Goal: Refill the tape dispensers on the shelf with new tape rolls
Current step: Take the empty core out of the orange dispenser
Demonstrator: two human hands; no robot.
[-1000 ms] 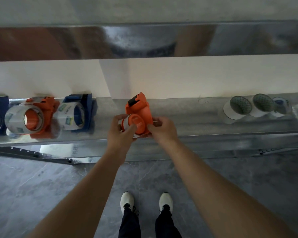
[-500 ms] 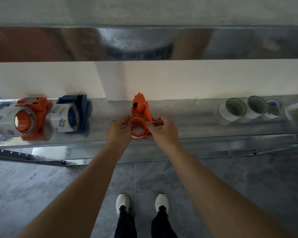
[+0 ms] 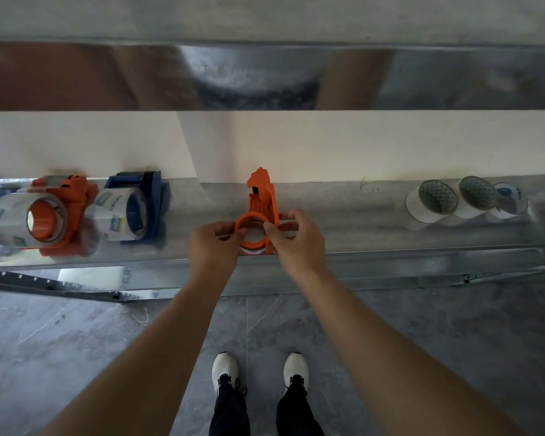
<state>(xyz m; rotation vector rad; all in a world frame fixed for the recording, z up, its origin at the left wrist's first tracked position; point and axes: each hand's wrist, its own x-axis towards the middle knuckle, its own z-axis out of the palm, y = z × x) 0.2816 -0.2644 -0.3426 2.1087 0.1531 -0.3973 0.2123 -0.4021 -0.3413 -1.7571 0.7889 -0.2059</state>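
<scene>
Two dispensers at far left, orange (image 3: 65,212) and blue (image 3: 139,209), are already loaded with clear rolls. A third orange dispenser (image 3: 260,209) is held at the middle of the shelf (image 3: 359,234), near its front edge; only a spent-looking core seems to sit on its hub, so a refill is judged pending. Left hand (image 3: 213,243) and right hand (image 3: 296,243) are pinched closed on the hub ring from either side. Three spare rolls (image 3: 463,201) stand well to the right. Bare shelf lies between; an upper shelf overhangs.
</scene>
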